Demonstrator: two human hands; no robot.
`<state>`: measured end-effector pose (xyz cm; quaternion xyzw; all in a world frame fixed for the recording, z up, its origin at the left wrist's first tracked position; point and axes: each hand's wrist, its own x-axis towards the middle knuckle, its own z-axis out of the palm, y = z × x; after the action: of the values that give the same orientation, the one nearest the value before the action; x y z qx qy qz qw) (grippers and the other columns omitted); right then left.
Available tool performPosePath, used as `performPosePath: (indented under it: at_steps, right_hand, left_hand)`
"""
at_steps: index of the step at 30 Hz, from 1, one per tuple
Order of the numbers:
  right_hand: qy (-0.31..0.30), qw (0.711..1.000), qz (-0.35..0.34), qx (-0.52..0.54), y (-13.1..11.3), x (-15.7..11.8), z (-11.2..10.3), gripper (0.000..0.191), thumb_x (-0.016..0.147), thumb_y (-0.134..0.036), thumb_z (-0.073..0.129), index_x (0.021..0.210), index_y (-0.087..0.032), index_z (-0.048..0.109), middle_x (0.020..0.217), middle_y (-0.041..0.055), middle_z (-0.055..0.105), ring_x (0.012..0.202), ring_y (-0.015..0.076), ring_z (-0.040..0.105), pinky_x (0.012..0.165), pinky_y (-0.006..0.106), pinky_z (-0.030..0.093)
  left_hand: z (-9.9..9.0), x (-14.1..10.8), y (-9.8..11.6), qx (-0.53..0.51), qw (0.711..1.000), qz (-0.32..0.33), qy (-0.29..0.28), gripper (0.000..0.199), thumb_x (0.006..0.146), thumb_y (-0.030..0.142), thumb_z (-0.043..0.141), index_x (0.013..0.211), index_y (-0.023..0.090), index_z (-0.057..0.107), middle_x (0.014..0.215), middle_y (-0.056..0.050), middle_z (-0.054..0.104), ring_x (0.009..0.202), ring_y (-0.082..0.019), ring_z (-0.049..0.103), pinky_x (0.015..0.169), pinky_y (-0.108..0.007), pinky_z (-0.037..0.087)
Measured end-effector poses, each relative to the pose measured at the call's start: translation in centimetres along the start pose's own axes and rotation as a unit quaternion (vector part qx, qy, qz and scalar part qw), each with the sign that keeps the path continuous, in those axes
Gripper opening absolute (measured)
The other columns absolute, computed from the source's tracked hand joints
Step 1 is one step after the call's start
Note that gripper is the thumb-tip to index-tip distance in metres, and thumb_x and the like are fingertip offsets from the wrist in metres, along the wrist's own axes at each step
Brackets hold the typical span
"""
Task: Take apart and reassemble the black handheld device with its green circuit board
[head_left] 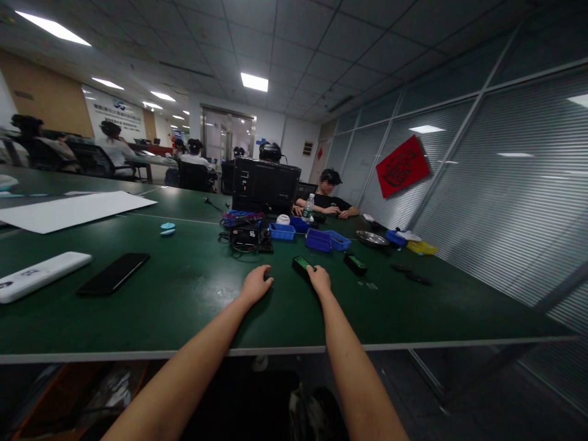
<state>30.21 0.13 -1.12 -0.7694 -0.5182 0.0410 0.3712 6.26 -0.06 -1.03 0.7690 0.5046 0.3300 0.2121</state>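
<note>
A small black open box with a green circuit board (301, 262) inside stands on the dark green table. My right hand (320, 279) grips its near right end, with thumb and fingers closed on it. To the left, my left hand (257, 285) rests over the table, thumb held apart from the curved fingers and nothing visible in it. A second black box with a green board (355, 264) lies to the right of my right hand. Small clear pieces (372, 286) lie just in front of that second box.
Blue bins (318, 240), a white ball (283, 219), a black power adapter (244, 239) with cables and a monitor (266, 185) stand ahead. A metal dish (372, 239) and yellow tray (421, 247) are right; a phone (114, 274) is left. A person (328, 199) sits across.
</note>
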Motion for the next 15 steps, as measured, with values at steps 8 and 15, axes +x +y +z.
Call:
performPosePath:
  at_steps: [8, 15]
  right_hand:
    - [-0.013, 0.994, -0.107, -0.014, -2.4, -2.2, 0.8, 0.033, 0.069, -0.028, 0.055, 0.101, -0.018, 0.051, 0.097, 0.0083, 0.056, 0.088, 0.0203, 0.055, 0.074, 0.029, 0.041]
    - [-0.049, 0.987, -0.133, -0.079, -3.1, -3.0, 1.2, 0.053, 0.071, -0.027, 0.057, 0.121, -0.016, 0.041, 0.107, 0.0142, 0.054, 0.097, 0.0253, 0.053, 0.080, 0.034, 0.039]
  left_hand:
    - [0.3, 0.1, -0.3, 0.008, 1.000, 0.015, 0.007, 0.042, 0.073, 0.023, 0.056, 0.114, 0.017, 0.052, 0.111, -0.007, 0.060, 0.101, -0.016, 0.055, 0.090, -0.027, 0.038]
    - [-0.1, -0.1, 0.0, 0.003, 1.000, 0.008, -0.001, 0.041, 0.075, 0.024, 0.054, 0.115, 0.016, 0.052, 0.111, -0.007, 0.060, 0.103, -0.017, 0.054, 0.092, -0.027, 0.037]
